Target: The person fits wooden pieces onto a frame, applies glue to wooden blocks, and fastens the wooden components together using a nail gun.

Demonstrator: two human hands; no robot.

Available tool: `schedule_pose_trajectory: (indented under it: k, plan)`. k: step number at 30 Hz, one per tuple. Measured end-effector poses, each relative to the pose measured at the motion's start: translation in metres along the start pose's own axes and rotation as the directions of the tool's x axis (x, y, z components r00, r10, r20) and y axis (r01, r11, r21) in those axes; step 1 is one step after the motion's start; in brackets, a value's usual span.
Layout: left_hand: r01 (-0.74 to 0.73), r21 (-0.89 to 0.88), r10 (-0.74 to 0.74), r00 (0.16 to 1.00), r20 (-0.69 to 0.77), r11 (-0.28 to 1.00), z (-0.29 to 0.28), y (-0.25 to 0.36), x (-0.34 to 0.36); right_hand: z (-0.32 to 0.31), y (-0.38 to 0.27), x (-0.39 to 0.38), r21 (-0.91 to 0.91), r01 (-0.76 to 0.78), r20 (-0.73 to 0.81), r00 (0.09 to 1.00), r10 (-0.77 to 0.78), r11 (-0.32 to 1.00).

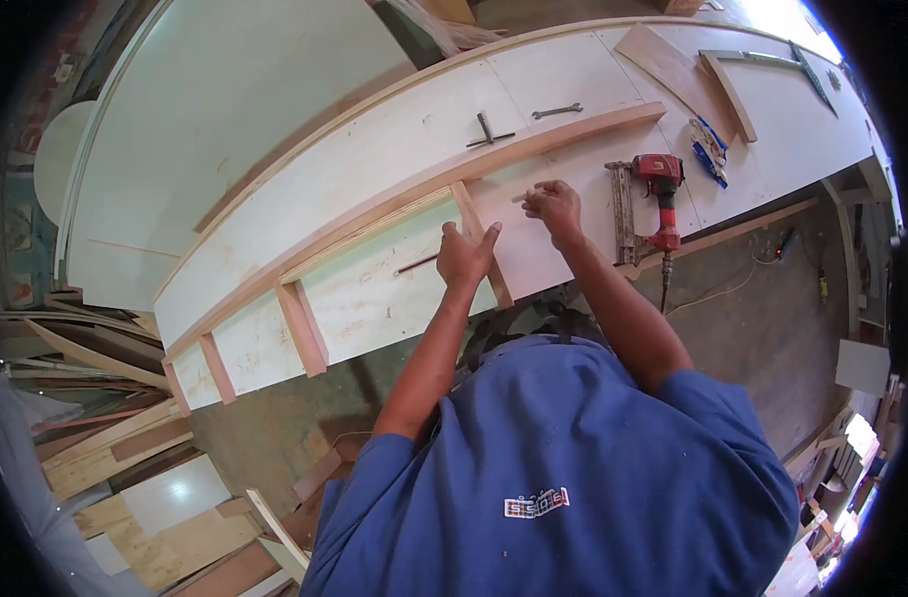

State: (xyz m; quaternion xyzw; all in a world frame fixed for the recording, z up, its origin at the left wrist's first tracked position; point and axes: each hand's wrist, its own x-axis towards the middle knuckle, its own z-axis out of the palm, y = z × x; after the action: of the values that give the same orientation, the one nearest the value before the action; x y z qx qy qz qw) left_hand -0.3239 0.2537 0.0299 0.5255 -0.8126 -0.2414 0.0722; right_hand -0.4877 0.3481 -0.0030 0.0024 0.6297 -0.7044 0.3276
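Wooden frame point(300, 328) lies along the tabletop's point(404, 149) near edge, reaching its left end. Left hand point(466, 257) is at the frame's right-hand crosspiece, thumb and fingers spread apart; grip on the wood: cannot tell. Dark thin stick point(417, 265) just beside it. Right hand point(555, 209): fingers pinched on a small pale piece point(519, 198). Red nail gun point(659, 184) near the tabletop's near edge, right of that hand. Wrench point(557, 110) beyond the frame, toward the far edge.

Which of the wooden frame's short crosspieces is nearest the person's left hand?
The rightmost crosspiece: the left hand overlaps it in view, while the other three crosspieces sit farther left, clear of that hand.
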Motion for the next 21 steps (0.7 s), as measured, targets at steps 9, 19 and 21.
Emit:
schedule_pose_trajectory:
  k: [9, 19, 21]
  plan:
    - [0.047, 0.103, -0.059, 0.992, 0.115, 0.994, 0.023, 0.023, 0.018, 0.037, 0.044, 0.055, -0.435, -0.005, -0.089, 0.995, -0.038, 0.9]
    - [0.003, 0.019, -0.002, 1.0, -0.009, 1.0, 0.031, 0.016, 0.018, 0.071, 0.045, 0.054, -0.719, 0.051, -0.113, 0.975, -0.189, 0.693]
    - [0.0, 0.011, 0.0, 1.0, 0.008, 1.0, 0.03, 0.016, 0.018, 0.074, 0.04, 0.052, -0.725, 0.027, -0.12, 0.979, -0.164, 0.689]
